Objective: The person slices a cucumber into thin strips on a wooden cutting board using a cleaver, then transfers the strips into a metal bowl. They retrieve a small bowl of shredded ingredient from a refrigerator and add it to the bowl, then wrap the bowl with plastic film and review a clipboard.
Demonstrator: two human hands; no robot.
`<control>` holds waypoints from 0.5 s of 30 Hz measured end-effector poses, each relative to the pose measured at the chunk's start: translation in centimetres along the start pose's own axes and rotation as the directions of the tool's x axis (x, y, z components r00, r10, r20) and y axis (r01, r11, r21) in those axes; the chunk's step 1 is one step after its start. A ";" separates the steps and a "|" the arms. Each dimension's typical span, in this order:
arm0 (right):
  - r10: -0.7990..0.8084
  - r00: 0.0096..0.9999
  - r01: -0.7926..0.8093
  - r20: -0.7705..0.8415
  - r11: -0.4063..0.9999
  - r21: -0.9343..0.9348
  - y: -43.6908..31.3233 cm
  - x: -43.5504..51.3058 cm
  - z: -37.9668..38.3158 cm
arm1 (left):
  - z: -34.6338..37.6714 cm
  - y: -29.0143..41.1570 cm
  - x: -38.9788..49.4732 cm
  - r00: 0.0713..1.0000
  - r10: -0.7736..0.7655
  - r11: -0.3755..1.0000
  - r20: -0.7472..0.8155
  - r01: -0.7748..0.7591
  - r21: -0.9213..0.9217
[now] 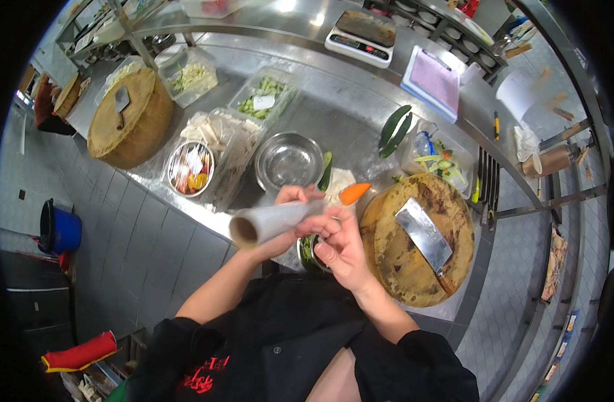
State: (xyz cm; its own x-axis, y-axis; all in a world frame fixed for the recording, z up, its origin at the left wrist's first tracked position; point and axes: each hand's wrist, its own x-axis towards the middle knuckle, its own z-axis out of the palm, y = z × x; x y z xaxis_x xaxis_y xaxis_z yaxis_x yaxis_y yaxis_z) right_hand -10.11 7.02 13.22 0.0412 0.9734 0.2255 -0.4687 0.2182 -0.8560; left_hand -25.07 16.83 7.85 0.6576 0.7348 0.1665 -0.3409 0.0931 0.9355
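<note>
A roll of clear plastic film [281, 221] lies slantwise in my left hand [275, 246], its brown cardboard core facing left. The fingers of that hand wrap over the roll's far side. My right hand [348, 251] is at the roll's other end, fingertips against the film, thumb held apart from the curled fingers. Beneath the hands, a small metal bowl of cut greens [307, 249] is partly hidden. Just beyond them lie a carrot piece [355, 193] and a whitish cloth [341, 181]. Behind the roll stands a steel bowl [290, 162].
On the right, a cleaver [425, 233] rests on a round wooden chopping block [387, 261]. A film-covered bowl [190, 168] and tubs of cut vegetables [264, 95] stand left. Another block [136, 120] bears a cleaver. Cucumber pieces [396, 130] lie at the back, below a scale [361, 37].
</note>
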 end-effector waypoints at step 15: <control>0.025 0.990 -0.005 0.137 0.989 -0.146 0.6 -1.9 0.6 | -3.4 -4.5 1.5 0.968 0.161 0.983 -0.193 -0.140 0.118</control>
State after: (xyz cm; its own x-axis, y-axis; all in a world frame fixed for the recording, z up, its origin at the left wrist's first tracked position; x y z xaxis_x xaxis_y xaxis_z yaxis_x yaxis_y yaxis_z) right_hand -11.01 5.21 12.55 -0.0921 0.9596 0.2658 -0.3351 0.2215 -0.9158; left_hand -24.81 19.78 2.79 0.4520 0.8557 0.2521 -0.3481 -0.0910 0.9330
